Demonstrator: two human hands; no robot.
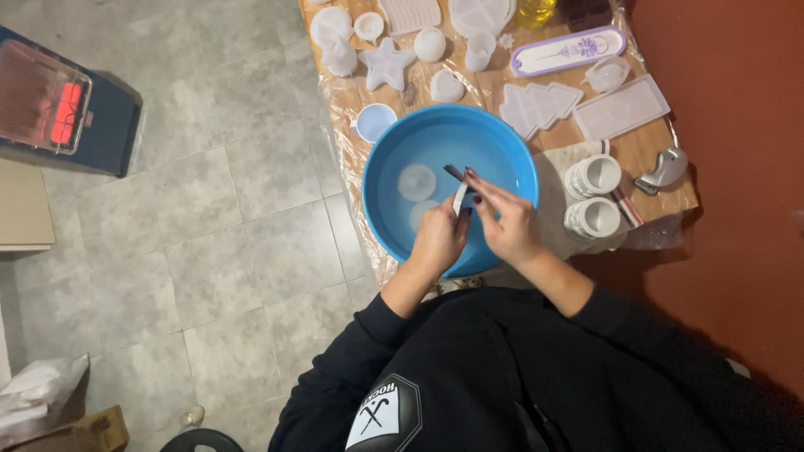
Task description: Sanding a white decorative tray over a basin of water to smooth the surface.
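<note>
Over a round blue basin (394, 142) of water, my left hand (438, 241) and my right hand (507, 222) meet. Both pinch a small thin white piece (459, 199), and a short dark stick (455, 172) pokes out beyond my right fingertips. Two pale round discs (416, 182) lie under the water in the basin. The basin sits on a small wooden table (636, 151) covered with clear plastic film.
Several white silicone moulds lie at the table's far end: a star (386, 65), a heart (446, 86), a tree shape (540, 106), a flat rectangle (621, 107). Two white ribbed cups (592, 176) stand right of the basin. A glowing heater (50, 105) stands on the tiled floor at left.
</note>
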